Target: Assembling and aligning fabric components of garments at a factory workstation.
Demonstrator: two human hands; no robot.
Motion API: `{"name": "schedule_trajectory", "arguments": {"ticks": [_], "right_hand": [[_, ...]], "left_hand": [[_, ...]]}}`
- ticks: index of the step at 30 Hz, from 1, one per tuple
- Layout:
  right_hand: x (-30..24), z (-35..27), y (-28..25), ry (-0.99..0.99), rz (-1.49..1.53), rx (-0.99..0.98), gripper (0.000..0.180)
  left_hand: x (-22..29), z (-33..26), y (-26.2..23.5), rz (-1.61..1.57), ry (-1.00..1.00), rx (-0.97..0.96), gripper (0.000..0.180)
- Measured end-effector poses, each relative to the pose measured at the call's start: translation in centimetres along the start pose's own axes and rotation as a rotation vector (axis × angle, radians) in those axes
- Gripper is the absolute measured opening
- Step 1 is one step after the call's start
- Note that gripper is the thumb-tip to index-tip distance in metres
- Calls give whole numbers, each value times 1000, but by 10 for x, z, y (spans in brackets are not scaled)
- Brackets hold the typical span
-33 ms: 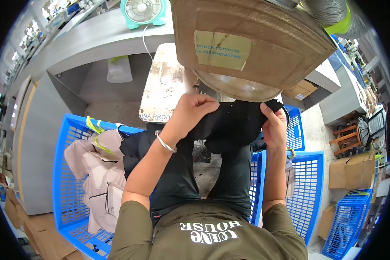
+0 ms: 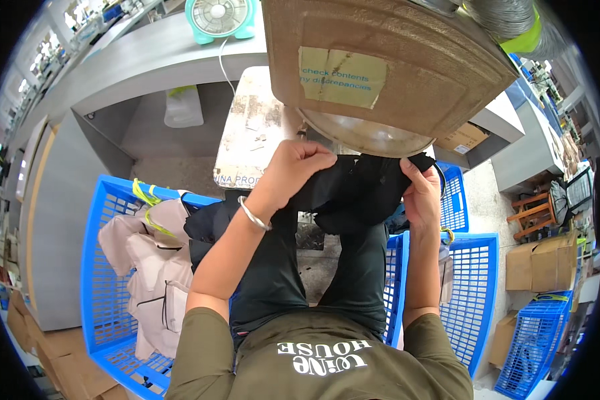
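A piece of black fabric (image 2: 360,193) hangs between my two hands above my lap. Its upper edge runs just below the round, pale rim (image 2: 373,133) of a machine. My left hand (image 2: 293,170), with a silver bangle at the wrist, pinches the fabric's left upper edge between thumb and fingertips. At the other end, my right hand (image 2: 422,193) is closed on a bunched part, thumb on top and fingers partly hidden behind it. The machine's brown panel (image 2: 380,67) covers whatever lies above the rim.
To my left, a blue basket (image 2: 97,267) holds pale pink and black garments (image 2: 160,260). More blue baskets (image 2: 473,293) stand to my right. A worn white board (image 2: 247,133) lies ahead, below a grey table with a small turquoise fan (image 2: 220,17). Cardboard boxes (image 2: 543,263) sit farther right.
My left hand and wrist have shifted very slightly up and left, still pinching the black fabric. My right hand stays in place.
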State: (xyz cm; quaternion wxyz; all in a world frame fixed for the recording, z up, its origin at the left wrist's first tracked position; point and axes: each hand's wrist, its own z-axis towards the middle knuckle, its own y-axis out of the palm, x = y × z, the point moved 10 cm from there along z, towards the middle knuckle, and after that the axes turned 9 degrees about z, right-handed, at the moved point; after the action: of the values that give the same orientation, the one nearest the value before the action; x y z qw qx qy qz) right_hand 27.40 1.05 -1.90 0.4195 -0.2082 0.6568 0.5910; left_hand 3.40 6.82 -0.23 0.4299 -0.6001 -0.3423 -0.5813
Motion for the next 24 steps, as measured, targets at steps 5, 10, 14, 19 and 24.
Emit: {"name": "schedule_trajectory", "arguments": {"ticks": [5, 10, 14, 19, 24], "right_hand": [[2, 8, 7, 4, 64, -17, 22], [-5, 16, 10, -3, 63, -27, 26], [-6, 18, 14, -42, 100, -27, 25], [-17, 15, -14, -172, 75, 143, 22], [-53, -20, 0, -173, 59, 100, 27]], "left_hand": [[-14, 21, -7, -104, -139, -18, 22], [-8, 34, -15, -190, -47, 29, 21], [1, 36, -15, -275, 6, 44, 22], [11, 36, -44, -149, 93, 190, 19], [5, -9, -63, -67, 23, 268, 12]]}}
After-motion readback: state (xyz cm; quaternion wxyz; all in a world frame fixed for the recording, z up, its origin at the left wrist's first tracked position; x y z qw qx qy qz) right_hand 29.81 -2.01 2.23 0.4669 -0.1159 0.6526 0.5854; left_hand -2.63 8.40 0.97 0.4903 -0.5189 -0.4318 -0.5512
